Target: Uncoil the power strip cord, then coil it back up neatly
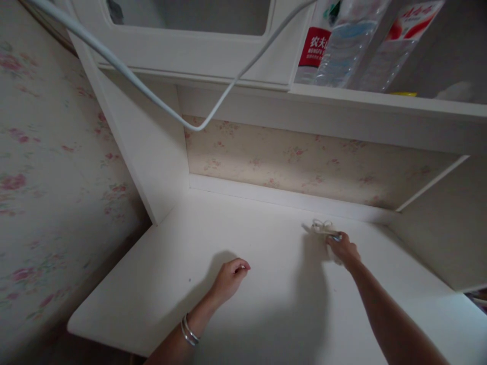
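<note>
My right hand (342,248) reaches far across the white desk (266,284) and is closed on a small pale crumpled thing, perhaps a cloth or wipe (321,226), which lies on the desk near the back wall. My left hand (230,278) rests on the desk nearer to me, its fingers curled into a loose fist with nothing visible in them. Two thin silver bangles (189,332) circle my left wrist.
A white cable (152,96) hangs in a loop above the desk. On the shelf (380,104) above stand plastic water bottles (342,45) with red labels. Floral wallpaper (49,167) covers the left wall and the desk's back. White side panels close the desk left and right.
</note>
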### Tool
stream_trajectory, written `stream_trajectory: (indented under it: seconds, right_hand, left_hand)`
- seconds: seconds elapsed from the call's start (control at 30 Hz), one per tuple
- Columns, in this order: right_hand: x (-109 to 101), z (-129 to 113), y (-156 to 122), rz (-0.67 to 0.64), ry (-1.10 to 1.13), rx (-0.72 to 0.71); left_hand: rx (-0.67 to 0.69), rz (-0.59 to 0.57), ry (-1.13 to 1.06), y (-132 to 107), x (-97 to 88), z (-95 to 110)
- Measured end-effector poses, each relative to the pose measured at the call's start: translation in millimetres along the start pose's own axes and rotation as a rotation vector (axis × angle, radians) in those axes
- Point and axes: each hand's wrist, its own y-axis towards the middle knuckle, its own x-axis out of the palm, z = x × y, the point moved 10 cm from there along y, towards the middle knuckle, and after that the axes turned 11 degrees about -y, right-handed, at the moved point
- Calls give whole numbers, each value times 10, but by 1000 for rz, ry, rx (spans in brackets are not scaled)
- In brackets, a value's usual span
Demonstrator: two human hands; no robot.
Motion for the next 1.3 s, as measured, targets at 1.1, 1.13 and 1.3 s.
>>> stream_trajectory:
  seconds: [1.1,1.13,1.3]
  right_hand:
    - [1447,-845,-2284,-440,958,-162]
    - [1384,-876,-2259,-447,964,-154]
    - [952,-1172,-2117,-508,1053,-269]
  left_hand:
    - [-349,-467,-956,-371,244,249]
    - [-357,-522,-927,-406,287,259]
    - [-405,-649,-819,-503,396,268]
